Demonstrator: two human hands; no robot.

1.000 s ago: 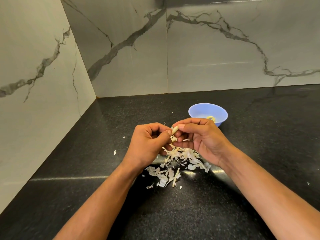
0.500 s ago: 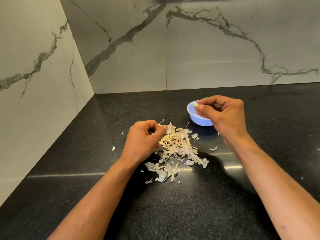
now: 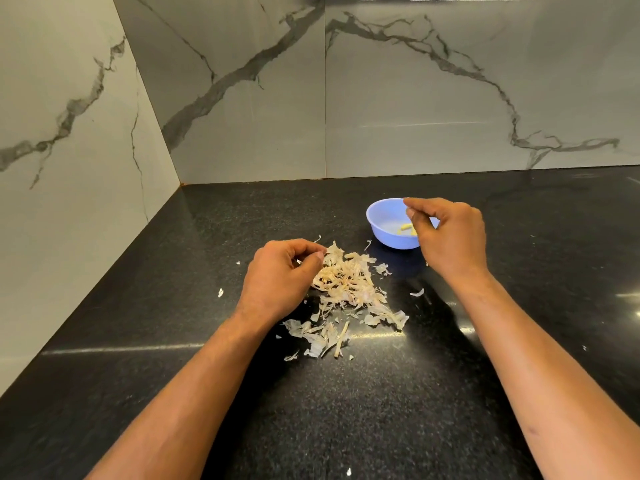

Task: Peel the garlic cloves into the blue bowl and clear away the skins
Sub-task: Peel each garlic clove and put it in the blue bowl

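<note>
Now my right hand (image 3: 450,233) hangs over the blue bowl (image 3: 382,221), fingers loosely curled and holding nothing I can see. Peeled garlic (image 3: 407,229) lies inside. My left hand (image 3: 280,275) pinches at the skins (image 3: 346,289) piled on the dark surface (image 3: 346,410). Clearing them is left.

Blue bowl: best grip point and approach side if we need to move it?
Probably the left rim of the bowl, pinched from above. It sits upright and open-topped, the wall is thin, and that side is bare; the right hand covers the right rim, skins lie in front.
</note>
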